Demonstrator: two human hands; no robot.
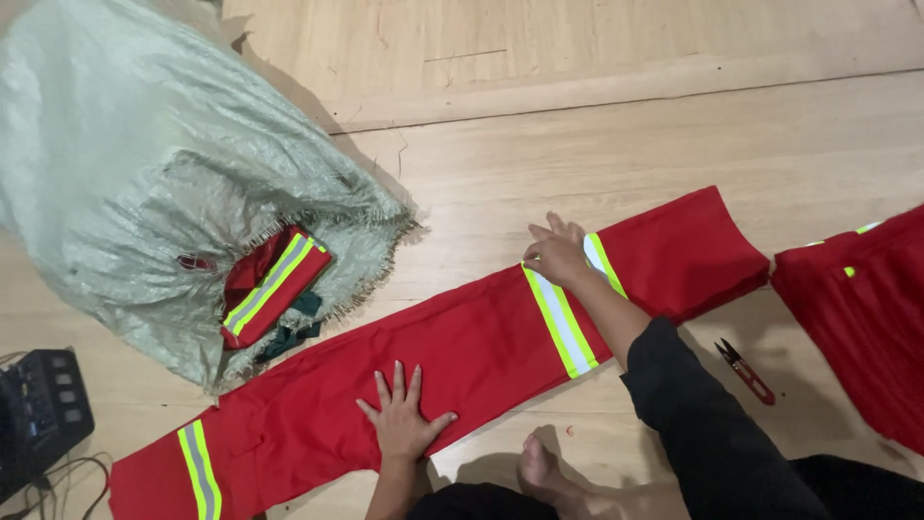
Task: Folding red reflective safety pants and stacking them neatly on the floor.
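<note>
A long red work garment (481, 347) with yellow and silver reflective bands lies stretched across the wooden floor. My left hand (401, 416) rests flat on its middle, fingers spread. My right hand (556, 252) sits at the far edge of one reflective band (562, 323), fingers bent down onto the fabric. Whether the fingers pinch anything is hidden. My dark sleeve covers the right forearm.
A pale green woven sack (125, 164) lies open at the left, with folded red garments (271, 286) spilling out. Small thread snips (746, 371) lie on the floor by my right arm. More red fabric (861, 318) is piled at the right. A black device (38, 409) sits at the left edge.
</note>
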